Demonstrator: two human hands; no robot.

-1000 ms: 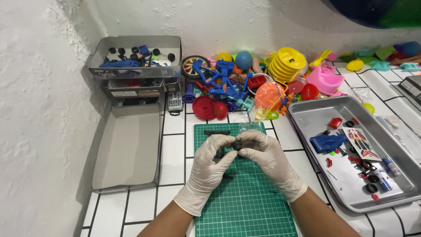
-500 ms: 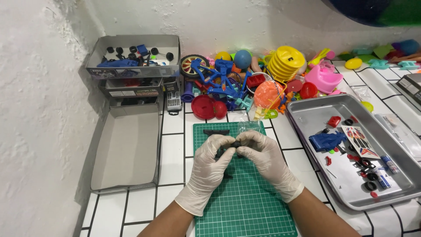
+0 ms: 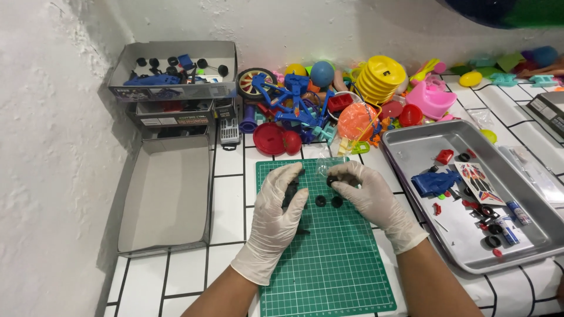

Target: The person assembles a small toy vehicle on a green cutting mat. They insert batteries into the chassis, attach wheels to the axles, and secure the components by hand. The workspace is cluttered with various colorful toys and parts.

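Head view: both gloved hands work low over the green cutting mat (image 3: 329, 258). Left hand (image 3: 279, 202) curls around a dark toy part (image 3: 290, 192), steadying it; right hand (image 3: 367, 191) pinches a small black wheel (image 3: 332, 180) at its fingertips. Two loose wheels (image 3: 328, 201) wait on the mat between them, close for grabbing; metal tray (image 3: 411, 154) sits right.

left hand (image 3: 276, 205): thin white glove, wrinkled | right hand (image 3: 370, 196): same glove | forearms: bare, sleeveless
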